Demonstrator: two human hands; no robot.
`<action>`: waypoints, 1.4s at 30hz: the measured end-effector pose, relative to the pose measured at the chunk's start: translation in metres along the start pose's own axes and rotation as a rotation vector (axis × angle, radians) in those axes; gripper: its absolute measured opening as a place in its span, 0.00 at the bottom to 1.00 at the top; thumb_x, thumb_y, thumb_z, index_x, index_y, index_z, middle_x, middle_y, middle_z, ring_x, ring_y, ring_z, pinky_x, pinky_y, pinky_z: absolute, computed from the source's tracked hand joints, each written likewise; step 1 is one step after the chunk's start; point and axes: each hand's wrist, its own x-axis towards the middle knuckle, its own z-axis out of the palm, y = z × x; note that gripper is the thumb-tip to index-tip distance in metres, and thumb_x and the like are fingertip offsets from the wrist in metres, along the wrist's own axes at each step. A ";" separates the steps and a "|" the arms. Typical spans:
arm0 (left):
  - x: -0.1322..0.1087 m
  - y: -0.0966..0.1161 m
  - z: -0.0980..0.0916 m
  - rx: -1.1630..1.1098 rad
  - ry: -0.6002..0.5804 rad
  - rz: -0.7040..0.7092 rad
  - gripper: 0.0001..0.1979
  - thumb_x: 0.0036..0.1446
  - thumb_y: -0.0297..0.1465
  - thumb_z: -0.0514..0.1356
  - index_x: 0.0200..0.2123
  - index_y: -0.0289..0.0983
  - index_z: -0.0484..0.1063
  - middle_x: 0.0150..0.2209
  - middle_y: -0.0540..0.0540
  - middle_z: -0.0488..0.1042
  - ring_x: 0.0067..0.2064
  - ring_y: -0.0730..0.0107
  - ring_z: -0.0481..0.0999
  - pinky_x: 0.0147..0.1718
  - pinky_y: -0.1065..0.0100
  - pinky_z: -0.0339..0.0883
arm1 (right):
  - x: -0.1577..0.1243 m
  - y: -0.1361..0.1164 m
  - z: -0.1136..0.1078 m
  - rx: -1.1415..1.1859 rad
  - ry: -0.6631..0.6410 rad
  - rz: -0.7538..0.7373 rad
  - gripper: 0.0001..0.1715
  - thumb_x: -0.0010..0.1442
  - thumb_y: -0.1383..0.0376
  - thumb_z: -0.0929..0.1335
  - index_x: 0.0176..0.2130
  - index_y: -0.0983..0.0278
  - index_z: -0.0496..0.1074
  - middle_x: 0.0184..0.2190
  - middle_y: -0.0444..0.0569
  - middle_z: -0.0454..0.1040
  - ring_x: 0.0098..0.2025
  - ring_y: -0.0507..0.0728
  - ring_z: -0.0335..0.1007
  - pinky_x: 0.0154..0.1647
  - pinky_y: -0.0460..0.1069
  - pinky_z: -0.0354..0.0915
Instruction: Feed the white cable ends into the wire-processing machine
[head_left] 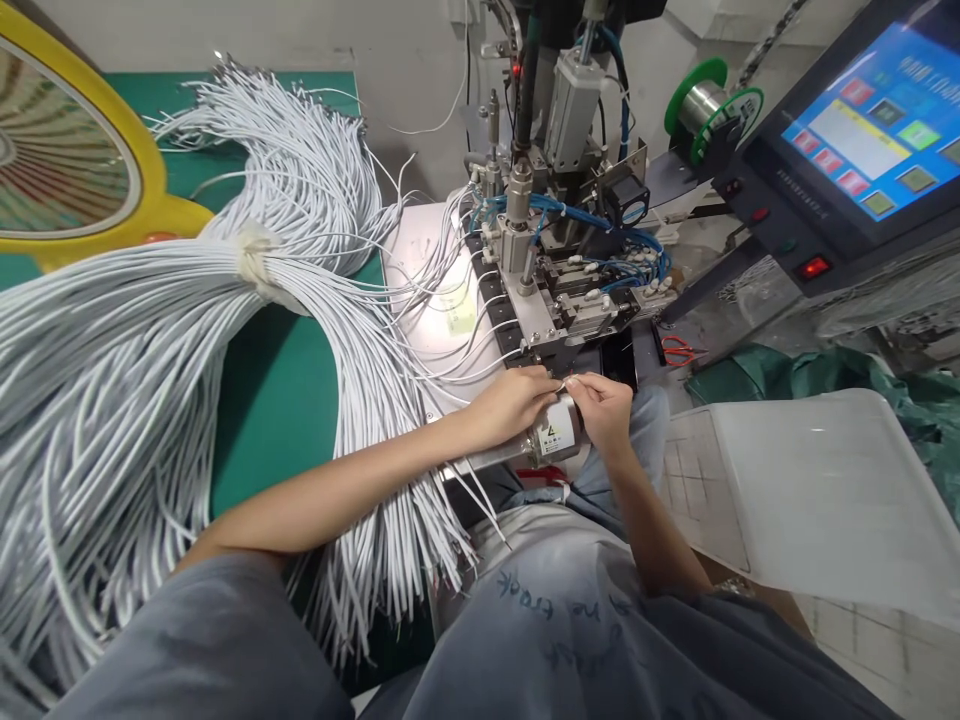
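Left hand (517, 402), right hand (606, 405): each pinches the wire (563, 383) tip between them | site: front of machine (551, 330) | advice: probably best to keep wire straight, fingertips clear of it.

green table mat (277, 400), pale grey wall (405, 60) behind, white tiled floor (862, 625) at lower right

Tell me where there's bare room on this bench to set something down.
The green mat lies bare between the tied white cable bundle and the fanned cables nearer the machine. The translucent plastic tray at the right looks flat and bare. Crowded: the machine's front, where the left hand and right hand pinch a cable end.
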 end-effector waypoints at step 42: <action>0.003 -0.006 -0.011 0.627 -0.327 -0.127 0.23 0.59 0.23 0.48 0.58 0.36 0.60 0.40 0.40 0.68 0.27 0.70 0.72 0.26 0.68 0.64 | 0.040 0.038 0.016 0.271 -0.355 0.338 0.15 0.47 0.54 0.65 0.22 0.63 0.63 0.17 0.39 0.61 0.19 0.48 0.55 0.19 0.44 0.50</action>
